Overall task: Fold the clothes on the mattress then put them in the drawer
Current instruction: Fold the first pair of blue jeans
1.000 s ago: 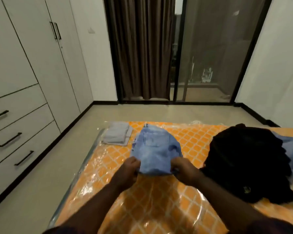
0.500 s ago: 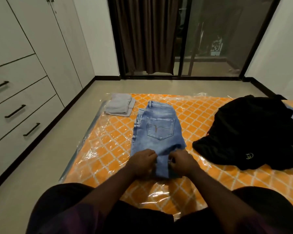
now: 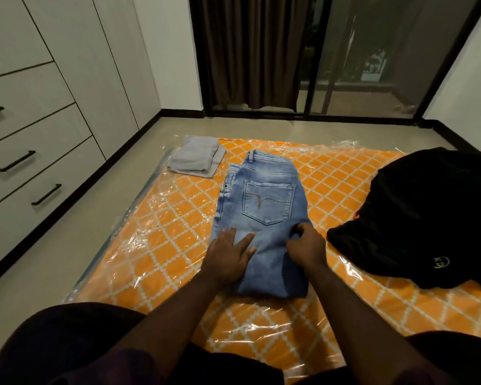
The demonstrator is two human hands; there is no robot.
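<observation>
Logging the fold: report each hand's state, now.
Left hand: open, pressing flat on the jeans.
Right hand: curled, pinching the jeans.

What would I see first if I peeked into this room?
The bright orange mattress, shiny under clear plastic, fills the middle of the view. On it lie folded blue jeans, with the left hand pressed flat on them and the right hand pinching their edge. A big black heap of clothes sits to the right, and a small folded grey cloth lies at the far left corner.
</observation>
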